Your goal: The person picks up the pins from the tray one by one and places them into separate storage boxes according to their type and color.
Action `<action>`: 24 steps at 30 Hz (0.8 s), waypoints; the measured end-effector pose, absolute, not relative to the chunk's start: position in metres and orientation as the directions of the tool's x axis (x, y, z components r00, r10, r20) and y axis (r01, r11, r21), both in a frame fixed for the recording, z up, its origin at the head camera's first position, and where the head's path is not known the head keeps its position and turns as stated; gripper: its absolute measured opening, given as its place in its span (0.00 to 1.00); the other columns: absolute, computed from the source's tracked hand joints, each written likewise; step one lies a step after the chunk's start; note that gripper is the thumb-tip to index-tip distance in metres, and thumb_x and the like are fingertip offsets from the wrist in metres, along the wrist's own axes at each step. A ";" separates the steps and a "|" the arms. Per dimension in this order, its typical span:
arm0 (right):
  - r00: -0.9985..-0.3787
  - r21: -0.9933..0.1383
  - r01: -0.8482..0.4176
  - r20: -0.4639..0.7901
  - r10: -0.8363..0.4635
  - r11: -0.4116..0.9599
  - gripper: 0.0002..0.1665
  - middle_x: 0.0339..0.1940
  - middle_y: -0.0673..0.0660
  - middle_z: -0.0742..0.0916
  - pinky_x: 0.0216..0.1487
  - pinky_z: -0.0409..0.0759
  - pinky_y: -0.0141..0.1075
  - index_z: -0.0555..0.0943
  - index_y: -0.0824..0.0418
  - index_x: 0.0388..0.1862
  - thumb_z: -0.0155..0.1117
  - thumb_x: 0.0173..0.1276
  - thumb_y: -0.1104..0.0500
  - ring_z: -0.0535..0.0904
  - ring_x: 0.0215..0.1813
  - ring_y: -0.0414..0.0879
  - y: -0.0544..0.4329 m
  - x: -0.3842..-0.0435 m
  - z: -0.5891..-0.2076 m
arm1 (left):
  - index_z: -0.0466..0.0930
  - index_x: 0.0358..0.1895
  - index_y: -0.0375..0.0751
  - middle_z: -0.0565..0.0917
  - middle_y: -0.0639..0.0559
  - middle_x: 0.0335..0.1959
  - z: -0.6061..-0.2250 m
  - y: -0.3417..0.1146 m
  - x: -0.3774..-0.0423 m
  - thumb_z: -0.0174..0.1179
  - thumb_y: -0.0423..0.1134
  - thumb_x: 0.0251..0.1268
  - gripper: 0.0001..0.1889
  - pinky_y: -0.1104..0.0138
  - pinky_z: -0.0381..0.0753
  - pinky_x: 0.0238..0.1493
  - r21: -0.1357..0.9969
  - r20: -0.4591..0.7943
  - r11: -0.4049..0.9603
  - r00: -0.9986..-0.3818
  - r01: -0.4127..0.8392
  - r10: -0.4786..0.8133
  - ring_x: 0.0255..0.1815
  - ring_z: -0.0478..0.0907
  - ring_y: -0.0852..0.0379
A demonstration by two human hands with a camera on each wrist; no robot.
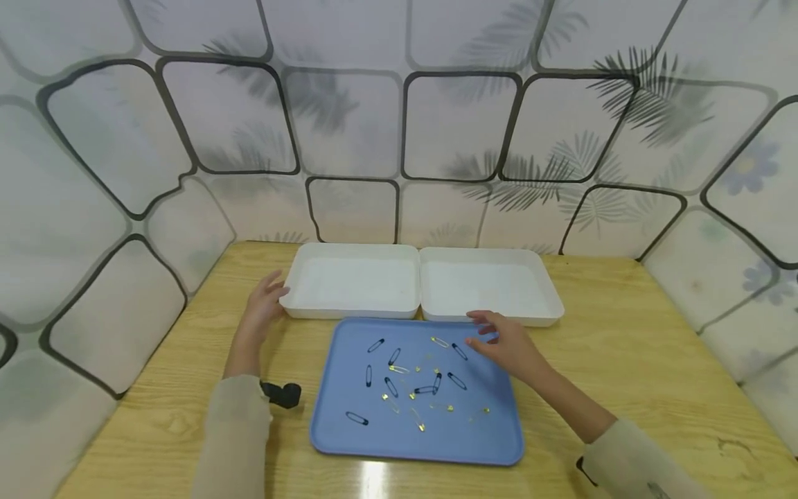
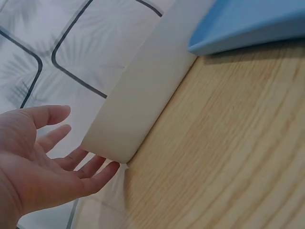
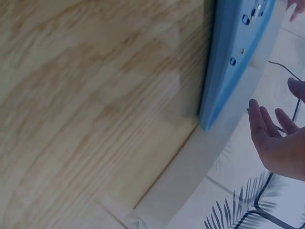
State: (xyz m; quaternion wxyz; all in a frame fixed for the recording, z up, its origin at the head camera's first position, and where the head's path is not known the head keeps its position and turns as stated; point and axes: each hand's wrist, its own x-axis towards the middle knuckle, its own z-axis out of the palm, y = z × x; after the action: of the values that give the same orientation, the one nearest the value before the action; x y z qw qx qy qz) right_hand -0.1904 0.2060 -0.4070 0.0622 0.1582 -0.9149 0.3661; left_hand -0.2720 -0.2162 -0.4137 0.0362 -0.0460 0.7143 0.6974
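Note:
My left hand (image 1: 264, 305) is at the outer left end of the left white tray (image 1: 355, 281); its fingers are loosely spread. In the left wrist view the fingertips (image 2: 110, 171) are at the tray's corner and seem to touch it. My right hand (image 1: 508, 346) hovers above the upper right part of the blue tray (image 1: 337, 440), fingers apart and nothing visible between them. Several black safety pins (image 1: 357, 418) and several gold safety pins (image 1: 439, 342) lie scattered on the blue tray.
The right white tray (image 1: 486, 284) stands end to end with the left one, behind the blue tray. All three rest on a wooden table (image 1: 623, 346). Patterned curtain walls (image 1: 349, 125) enclose the back and sides. A black strap (image 1: 283, 395) sticks out from the left sleeve.

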 end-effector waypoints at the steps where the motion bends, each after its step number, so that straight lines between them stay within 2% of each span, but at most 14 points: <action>1: -0.951 -0.668 -0.309 0.202 -0.234 0.677 0.27 0.47 0.63 0.81 0.40 0.80 0.43 0.74 0.65 0.55 0.68 0.57 0.61 0.79 0.44 0.54 0.205 -0.192 -0.409 | 0.40 0.73 0.41 0.46 0.35 0.70 -0.415 -0.217 -0.272 0.41 0.34 0.72 0.30 0.54 0.59 0.63 0.992 -0.126 0.015 -0.992 -0.126 -0.015 0.67 0.51 0.39; 8: -0.985 -0.721 -0.147 0.045 -0.165 0.677 0.27 0.40 0.58 0.82 0.37 0.80 0.40 0.74 0.65 0.56 0.67 0.56 0.64 0.79 0.41 0.53 0.203 -0.196 -0.417 | 0.36 0.73 0.43 0.45 0.33 0.70 -0.423 -0.226 -0.272 0.41 0.34 0.73 0.31 0.55 0.57 0.64 0.990 -0.141 -0.024 -0.990 -0.141 0.022 0.68 0.50 0.41; 17: -0.988 -0.669 -0.125 0.016 -0.154 0.733 0.24 0.30 0.51 0.81 0.31 0.78 0.36 0.76 0.64 0.52 0.67 0.55 0.64 0.78 0.36 0.48 0.198 -0.197 -0.425 | 0.37 0.73 0.44 0.45 0.31 0.69 -0.431 -0.234 -0.270 0.44 0.31 0.71 0.34 0.56 0.60 0.63 0.993 -0.117 -0.026 -0.992 -0.118 0.050 0.67 0.52 0.38; 24: -0.988 -0.630 -0.133 0.020 -0.156 0.765 0.18 0.25 0.49 0.79 0.28 0.76 0.34 0.79 0.65 0.46 0.67 0.54 0.65 0.76 0.31 0.43 0.195 -0.197 -0.429 | 0.38 0.73 0.43 0.47 0.31 0.69 -0.437 -0.238 -0.271 0.45 0.30 0.70 0.34 0.59 0.63 0.61 0.995 -0.091 -0.030 -0.994 -0.093 0.065 0.66 0.54 0.38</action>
State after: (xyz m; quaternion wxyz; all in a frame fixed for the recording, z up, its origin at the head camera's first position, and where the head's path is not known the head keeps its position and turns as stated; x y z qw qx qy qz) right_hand -0.1968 0.1950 -0.4288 -0.0169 0.0770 -0.9394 0.3337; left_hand -0.2711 -0.2379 -0.4372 0.0550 -0.0098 0.6943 0.7175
